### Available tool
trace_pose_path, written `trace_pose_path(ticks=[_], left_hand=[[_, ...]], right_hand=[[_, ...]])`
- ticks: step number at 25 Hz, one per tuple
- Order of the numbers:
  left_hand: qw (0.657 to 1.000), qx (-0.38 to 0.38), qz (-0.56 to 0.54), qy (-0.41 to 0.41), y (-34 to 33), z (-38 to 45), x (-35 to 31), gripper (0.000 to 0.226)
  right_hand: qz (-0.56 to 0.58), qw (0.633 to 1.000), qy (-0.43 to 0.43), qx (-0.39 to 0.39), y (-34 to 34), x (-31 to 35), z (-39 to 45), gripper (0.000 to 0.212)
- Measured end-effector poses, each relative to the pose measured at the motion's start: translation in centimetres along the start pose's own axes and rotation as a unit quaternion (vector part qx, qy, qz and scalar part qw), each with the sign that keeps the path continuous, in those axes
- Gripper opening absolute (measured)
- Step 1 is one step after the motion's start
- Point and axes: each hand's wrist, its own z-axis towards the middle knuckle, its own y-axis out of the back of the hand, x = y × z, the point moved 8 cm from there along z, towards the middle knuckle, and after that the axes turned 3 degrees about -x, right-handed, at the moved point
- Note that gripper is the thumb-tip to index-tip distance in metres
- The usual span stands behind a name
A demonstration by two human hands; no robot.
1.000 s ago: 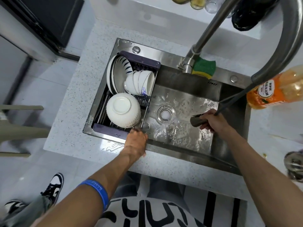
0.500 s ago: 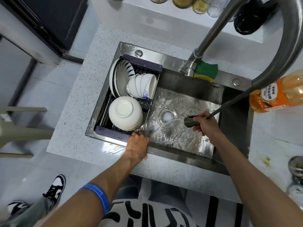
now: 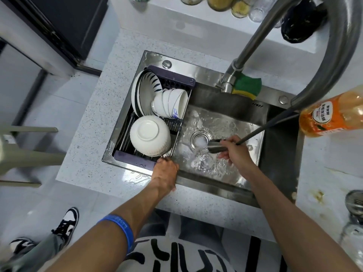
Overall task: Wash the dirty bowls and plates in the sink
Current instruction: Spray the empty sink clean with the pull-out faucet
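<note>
I grip the spray head [image 3: 217, 145] in my right hand [image 3: 236, 152], rinsing the sink [image 3: 225, 169] basin; my left hand [image 3: 166, 173] rests on the front rim, its grip unclear; next I'd stow the sprayer.

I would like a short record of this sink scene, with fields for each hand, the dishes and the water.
left hand: rests on the sink's front edge, beside the rack
right hand: grips the spray head
dishes: plates and bowls in the rack
water: runs over the drain
</note>
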Motion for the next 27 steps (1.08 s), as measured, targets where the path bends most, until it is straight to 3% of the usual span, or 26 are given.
trace_pose_path(ticks=[3, 7, 12, 15, 19, 22, 24, 27], left_hand=[[1.0, 0.0, 0.002, 0.003, 0.1, -0.1, 0.0, 0.066], [1.0, -0.002, -0.004, -0.002, 0.3, -0.1, -0.1, 0.066], [1.0, -0.001, 0.002, -0.004, 0.5, -0.5, 0.0, 0.066], [1.0, 0.0, 0.003, -0.011, 1.1, -0.8, 0.1, 0.062], [0.999, -0.014, 0.025, -0.018, 1.5, -1.2, 0.0, 0.054], [1.0, -0.011, 0.014, -0.015, 1.6, -1.3, -0.1, 0.053], [1.0, -0.01, 0.019, -0.018, 1.6, -1.2, -0.2, 0.056], [1.0, -0.01, 0.018, -0.011, 1.5, -1.2, -0.1, 0.054]], right_hand=[[-0.062, 0.997, -0.011, -0.042, 1.2, -0.1, -0.2, 0.013], [0.005, 0.998, 0.002, 0.057, -2.2, 0.4, -1.2, 0.009], [-0.048, 0.998, -0.005, -0.029, 1.6, -0.4, -0.4, 0.01], [-0.099, 0.995, 0.01, 0.0, 0.0, -0.5, -2.1, 0.015], [0.095, 0.992, -0.019, 0.085, -6.3, 1.9, -2.3, 0.013], [0.275, 0.957, -0.076, 0.055, -7.2, 2.4, -1.2, 0.021], [0.308, 0.947, -0.083, 0.044, -7.3, 2.3, -0.9, 0.025], [0.264, 0.96, -0.059, 0.068, -7.8, 2.3, -1.3, 0.023]])
